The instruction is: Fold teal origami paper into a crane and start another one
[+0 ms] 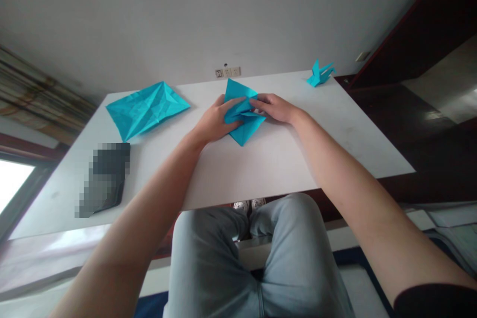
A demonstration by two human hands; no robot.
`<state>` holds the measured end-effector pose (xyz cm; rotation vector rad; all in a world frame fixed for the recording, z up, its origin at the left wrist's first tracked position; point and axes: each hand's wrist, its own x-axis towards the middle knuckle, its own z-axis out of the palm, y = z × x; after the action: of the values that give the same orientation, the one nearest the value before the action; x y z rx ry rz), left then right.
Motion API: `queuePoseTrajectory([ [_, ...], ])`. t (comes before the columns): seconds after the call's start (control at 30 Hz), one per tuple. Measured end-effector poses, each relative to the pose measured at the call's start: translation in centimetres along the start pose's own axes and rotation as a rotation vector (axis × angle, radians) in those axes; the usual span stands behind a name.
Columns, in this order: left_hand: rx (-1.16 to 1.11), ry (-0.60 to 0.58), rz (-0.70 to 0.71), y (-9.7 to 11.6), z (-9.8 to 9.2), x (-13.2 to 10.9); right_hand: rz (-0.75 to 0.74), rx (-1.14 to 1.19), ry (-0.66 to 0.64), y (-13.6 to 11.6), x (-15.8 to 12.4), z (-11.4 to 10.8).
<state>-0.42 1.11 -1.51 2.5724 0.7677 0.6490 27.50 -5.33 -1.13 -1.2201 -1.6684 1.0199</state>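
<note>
A partly folded sheet of blue paper (244,118) lies in the middle of the white table (283,159). My left hand (214,123) rests on its left side, fingers curled over a folded flap. My right hand (274,107) presses on its upper right part, fingertips pinching the same fold. Both hands meet over the paper's centre. The paper's pointed lower corner sticks out toward me below the hands.
A creased, unfolded blue sheet (147,108) lies at the back left of the table. A finished blue paper figure (319,74) stands at the back right corner. A dark flat object (106,179) lies near the left front edge. A wall socket (227,72) sits behind the table.
</note>
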Motion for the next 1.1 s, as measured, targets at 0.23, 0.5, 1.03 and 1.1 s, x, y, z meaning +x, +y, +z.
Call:
queuePoseTrajectory([
  [0.23,-0.068,0.018,0.019,-0.8,0.2,0.1,0.027,-0.061,0.007,0.4,0.2,-0.1],
  [0.5,-0.074,0.019,-0.009,-0.5,0.2,0.1,0.02,-0.109,-0.004,-0.2,0.0,0.0],
  [1.03,-0.02,0.097,0.006,1.5,-0.5,0.1,0.025,-0.113,0.012,0.7,0.1,-0.1],
  [1.1,-0.022,0.09,0.001,1.7,-0.6,0.1,0.004,-0.113,0.007,0.7,0.1,-0.1],
])
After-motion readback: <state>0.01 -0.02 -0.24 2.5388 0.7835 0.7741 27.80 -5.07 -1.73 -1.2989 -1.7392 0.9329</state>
